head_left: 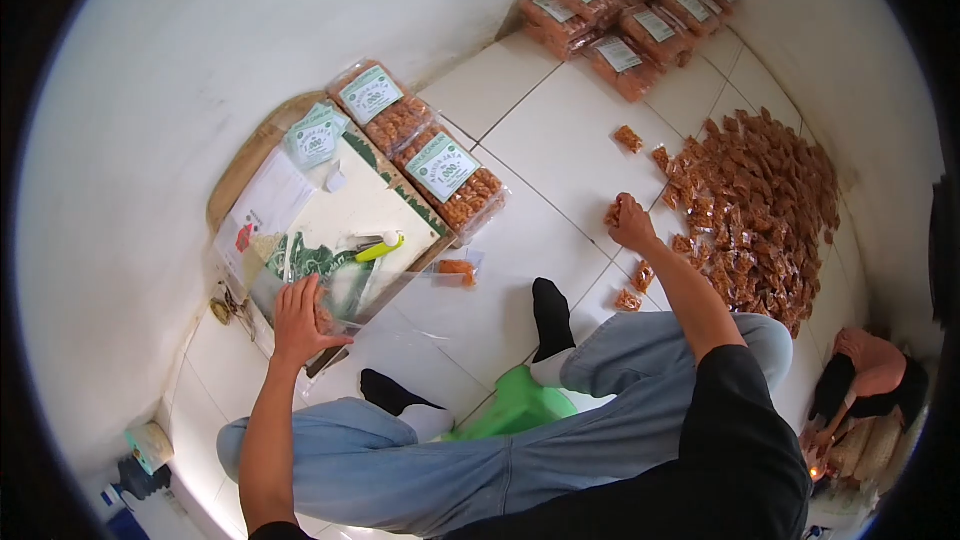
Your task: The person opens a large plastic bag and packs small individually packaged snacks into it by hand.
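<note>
My left hand (298, 325) is at the near corner of a low board, its fingers curled over a clear plastic bag (352, 315) and its thumb stretched out to the right. Something orange-brown shows through the film beside the fingers. My right hand (634, 224) pinches a small snack packet (612, 213) above the floor tiles, left of a large heap of snack packets (765, 210). A green and white stapler (380, 246) lies on the board (405, 230). One more small packet (457, 271) sits by the board's right edge.
Two filled, labelled bags (443, 168) line the board's far right side. Printed labels (316, 137) lie at its far end. Packed bags (640, 15) are stacked by the far wall. A green stool (515, 405) is between my legs. Another person (865, 380) crouches at lower right.
</note>
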Demonstrator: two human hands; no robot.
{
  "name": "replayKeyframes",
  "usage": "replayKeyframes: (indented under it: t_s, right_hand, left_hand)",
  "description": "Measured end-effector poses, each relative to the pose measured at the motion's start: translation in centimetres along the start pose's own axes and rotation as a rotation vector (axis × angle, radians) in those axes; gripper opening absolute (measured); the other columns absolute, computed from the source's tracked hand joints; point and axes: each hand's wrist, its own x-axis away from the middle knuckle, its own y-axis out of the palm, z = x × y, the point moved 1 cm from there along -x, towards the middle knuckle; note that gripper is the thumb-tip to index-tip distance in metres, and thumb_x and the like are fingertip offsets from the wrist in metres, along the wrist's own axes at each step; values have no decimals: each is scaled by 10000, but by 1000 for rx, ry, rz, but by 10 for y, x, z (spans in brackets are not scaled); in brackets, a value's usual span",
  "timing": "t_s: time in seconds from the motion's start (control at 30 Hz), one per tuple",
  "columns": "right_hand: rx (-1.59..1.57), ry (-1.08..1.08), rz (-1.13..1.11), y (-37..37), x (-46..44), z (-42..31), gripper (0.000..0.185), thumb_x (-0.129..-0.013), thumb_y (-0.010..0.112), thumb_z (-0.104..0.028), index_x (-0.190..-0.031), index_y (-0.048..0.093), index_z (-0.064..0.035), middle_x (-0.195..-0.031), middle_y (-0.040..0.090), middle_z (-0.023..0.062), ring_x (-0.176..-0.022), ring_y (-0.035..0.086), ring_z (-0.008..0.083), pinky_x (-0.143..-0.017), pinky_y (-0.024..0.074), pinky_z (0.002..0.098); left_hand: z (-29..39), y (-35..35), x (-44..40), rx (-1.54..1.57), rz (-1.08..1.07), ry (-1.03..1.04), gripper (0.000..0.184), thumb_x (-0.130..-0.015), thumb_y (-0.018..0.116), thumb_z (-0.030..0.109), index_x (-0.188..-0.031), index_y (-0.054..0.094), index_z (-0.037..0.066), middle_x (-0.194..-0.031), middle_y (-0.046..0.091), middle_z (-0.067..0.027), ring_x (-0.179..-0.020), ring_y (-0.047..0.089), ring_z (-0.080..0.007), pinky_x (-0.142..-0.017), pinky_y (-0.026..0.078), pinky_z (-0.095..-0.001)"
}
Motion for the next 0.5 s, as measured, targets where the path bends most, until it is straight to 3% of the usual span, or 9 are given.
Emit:
replayKeyframes:
  t_s: [0.03,0.17,0.33,0.47,0.5]
  right_hand:
    - [34,-126,85,12,-4,1,639,-778,588,-92,-1360,330,-34,-1226,484,200,-1106,499,404,-947,428,505]
    - [205,-289,289,39,-2,2,620,-805,583,-92,-1362,322,-9,-1152,485,195,-1061,505,412,-940,447,485]
    - [-72,-66,126,3,18,-28,640,-860,592,-151,-1401,288,8,-1226,488,240,-1082,529,394,-940,454,471]
    - [0,-39,115,-11,15,-29,658,-866,599,-166,-1421,298,19,-1193,531,239,-1073,549,385,-914,466,451]
    - [-198,-51,103,-12,11,-27,630,-867,599,-164,-1409,337,21,-1167,555,228,-1060,560,383,-907,469,442]
  left_hand:
    - [-1,0,0,0,-6,0,1239,-456,781,686,-1385,360,-19,-1323,478,-162,-1233,419,-320,-1103,239,-481]
    - [-1,-1,1,5,2,2,1228,-469,786,676,-1386,360,-20,-1332,475,-157,-1241,413,-315,-1107,233,-479]
    - [-3,2,3,6,7,-3,1227,-475,780,679,-1391,356,-17,-1343,465,-154,-1248,408,-306,-1109,231,-479]
    - [0,-2,2,17,-20,-24,1225,-485,768,693,-1397,351,-10,-1354,456,-149,-1252,405,-300,-1112,227,-482]
    - [0,-2,2,16,-21,-25,1225,-485,768,693,-1397,351,-10,-1354,456,-149,-1252,405,-300,-1112,227,-482]
